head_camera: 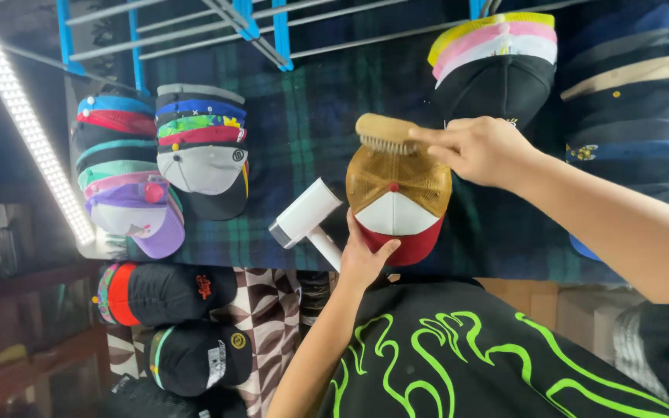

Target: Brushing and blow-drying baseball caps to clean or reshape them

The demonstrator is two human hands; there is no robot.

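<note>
My right hand (480,149) grips a wooden brush (385,133) against the mesh-backed cap (396,203). My left hand (363,258) holds the cap's red brim, fingers closed around it.

A cap (396,209) with gold mesh back, white front and red brim lies on plaid cloth; a wooden brush (385,133) rests bristles-down on its mesh.
</note>
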